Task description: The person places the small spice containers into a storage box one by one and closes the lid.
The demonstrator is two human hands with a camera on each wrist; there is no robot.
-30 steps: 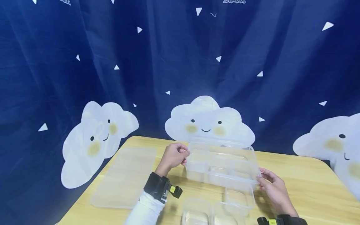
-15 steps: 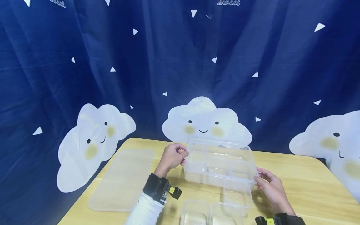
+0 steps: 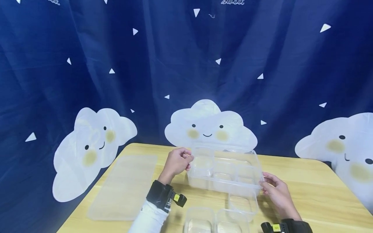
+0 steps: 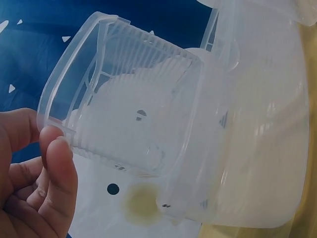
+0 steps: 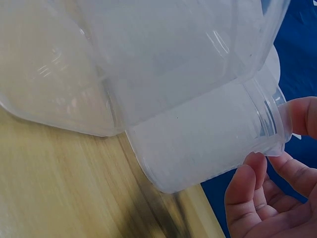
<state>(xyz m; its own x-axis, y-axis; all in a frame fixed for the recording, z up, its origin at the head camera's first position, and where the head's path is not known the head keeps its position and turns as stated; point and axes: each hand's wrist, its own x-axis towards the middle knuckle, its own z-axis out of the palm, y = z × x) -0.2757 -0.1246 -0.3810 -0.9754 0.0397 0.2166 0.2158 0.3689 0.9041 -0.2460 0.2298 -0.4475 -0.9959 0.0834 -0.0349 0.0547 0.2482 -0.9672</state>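
Nearest, small containers (image 3: pixel 230 228) are being seen from five to seven o'clock of the clear box (image 3: pixel 218 186). Its rim is being pinched at nine by the left hand (image 3: pixel 176 161), at four by the right hand (image 3: pixel 276 191). Open tabletop (image 3: pixel 314 184) is being shown at three, a flat sheet (image 3: pixel 122 187) outward at nine; the far edge is being backed by a curtain (image 3: pixel 186 64).

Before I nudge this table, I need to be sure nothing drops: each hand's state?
Left hand: closed, pinching a clear container by its rim.
Right hand: closed, pinching a clear container by its rim.
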